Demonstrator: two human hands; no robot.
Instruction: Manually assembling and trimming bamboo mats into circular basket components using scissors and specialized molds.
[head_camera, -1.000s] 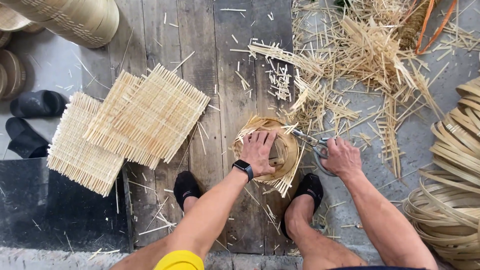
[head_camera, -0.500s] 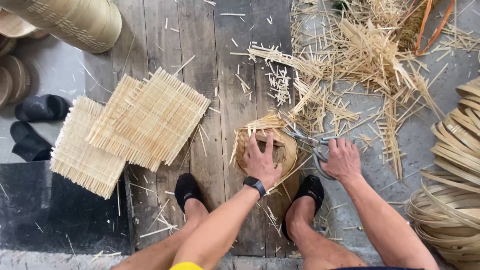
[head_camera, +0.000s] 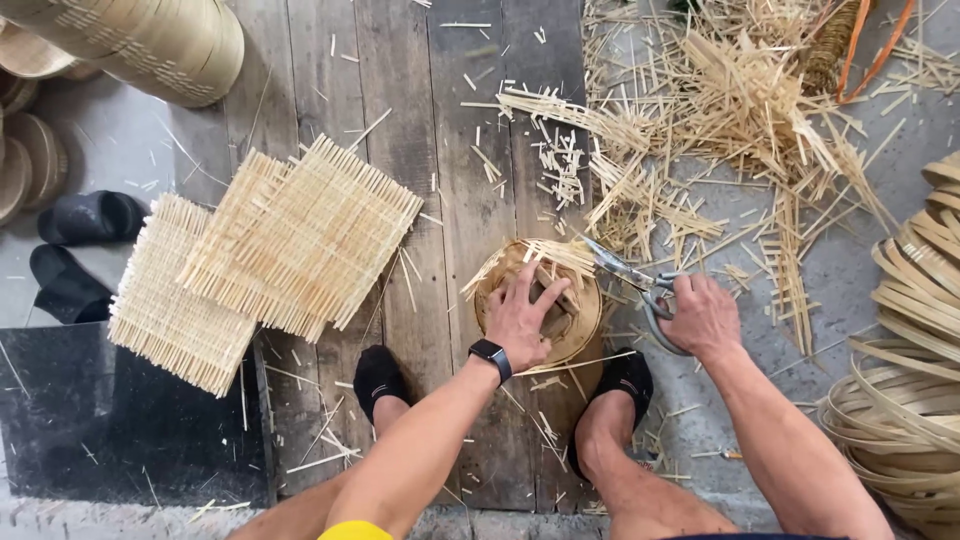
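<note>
Woven bamboo basket (head_camera: 575, 310) — left hand (head_camera: 522, 318) has slid lower, fingers spread flat pinning it; right hand (head_camera: 703, 317), clenched on scissors (head_camera: 630, 275), now trimming the rim's splints — edge partly cut.

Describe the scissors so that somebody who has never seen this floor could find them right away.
Start at the dark wooden planks running down the middle, then find the small round woven basket between the person's feet. The scissors reach in from its right edge, gripped by the right hand. They are the only grey metal thing among pale straw-coloured strips.
</note>
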